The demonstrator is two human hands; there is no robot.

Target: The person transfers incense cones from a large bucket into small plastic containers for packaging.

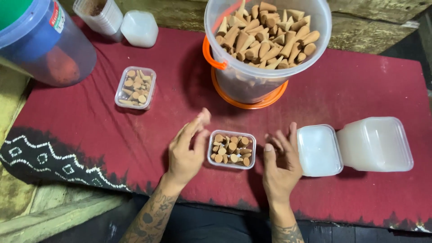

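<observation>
From my feed I see a dark red cloth spread over the table, its near edge dyed black with a white zigzag-and-diamond border running out left of the grip. Beyond the cloth, at the far side, rough mottled stone or concrete shows in yellowish grey. At lower left, worn pale boards angle away. Light is soft and even, with faint shadows on the cloth.

Matt tan clay-like cones fill a small clear glossy plastic box on dark red woven cloth.
</observation>
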